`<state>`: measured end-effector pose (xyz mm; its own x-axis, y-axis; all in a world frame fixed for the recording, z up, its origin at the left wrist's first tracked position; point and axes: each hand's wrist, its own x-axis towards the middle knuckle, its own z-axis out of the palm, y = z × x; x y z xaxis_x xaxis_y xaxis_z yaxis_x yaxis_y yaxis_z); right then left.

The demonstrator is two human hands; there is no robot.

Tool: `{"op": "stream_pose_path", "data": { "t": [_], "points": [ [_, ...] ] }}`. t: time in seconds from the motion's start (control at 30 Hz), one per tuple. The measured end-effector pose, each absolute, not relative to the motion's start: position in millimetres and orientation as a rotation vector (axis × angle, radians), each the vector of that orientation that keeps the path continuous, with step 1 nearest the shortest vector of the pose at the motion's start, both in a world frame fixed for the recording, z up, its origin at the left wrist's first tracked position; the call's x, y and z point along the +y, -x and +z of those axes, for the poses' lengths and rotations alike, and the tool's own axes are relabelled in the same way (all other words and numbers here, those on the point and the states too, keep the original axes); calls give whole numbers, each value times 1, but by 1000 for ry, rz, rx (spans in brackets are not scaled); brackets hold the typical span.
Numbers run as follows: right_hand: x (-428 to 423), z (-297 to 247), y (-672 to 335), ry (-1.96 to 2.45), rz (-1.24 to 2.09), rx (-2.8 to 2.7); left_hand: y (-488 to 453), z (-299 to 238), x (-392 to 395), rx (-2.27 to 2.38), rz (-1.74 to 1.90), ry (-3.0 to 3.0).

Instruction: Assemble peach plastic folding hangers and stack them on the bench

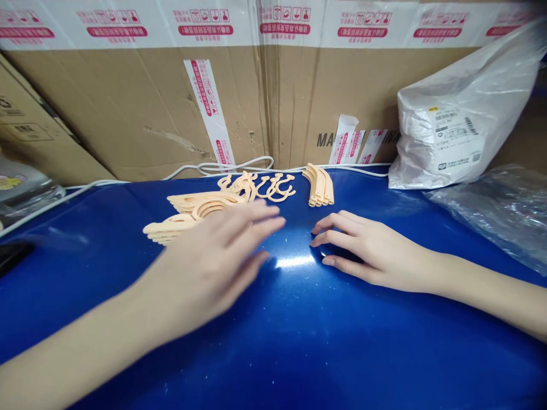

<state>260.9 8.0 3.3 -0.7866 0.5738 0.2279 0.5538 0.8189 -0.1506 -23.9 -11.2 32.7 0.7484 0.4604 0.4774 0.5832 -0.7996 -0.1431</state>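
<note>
My left hand [213, 259] hovers flat over the blue table [299, 341], fingers stretched out toward the right, slightly blurred, holding nothing. Just beyond it lies a pile of peach plastic hangers [200, 208] with their hooks [265, 185] pointing away. My right hand [367, 253] rests on the table with its fingers spread and lightly curved, empty. A small stack of curved peach plastic pieces [319, 185] lies just past its fingertips.
Large cardboard boxes [265, 102] wall off the back. A white cable [231, 168] runs along their base. A white plastic bag with a label [453, 136] and a clear plastic sheet [496, 210] sit at the right. A dark object [11, 253] lies at the left edge.
</note>
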Motion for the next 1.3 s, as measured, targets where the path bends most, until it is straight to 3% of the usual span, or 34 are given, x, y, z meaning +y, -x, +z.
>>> {"op": "stream_pose_path", "data": {
  "t": [0.2, 0.6, 0.83, 1.13, 1.3],
  "points": [
    [10, 2, -263, 855, 83, -2736, -11, 1, -4, -836, -332, 2766],
    [16, 3, -254, 1014, 201, -2593, -4, -7, 1, -1117, -324, 2902],
    [56, 15, -271, 1293, 67, -2294, -3, -8, 4, -1154, -364, 2916],
    [123, 34, -252, 1997, -21, -2033, -1, -7, 3, -1174, -349, 2937],
    [145, 28, -240, 2073, 4, -2061, 1, -8, 6, -1178, -348, 2953]
  ]
}}
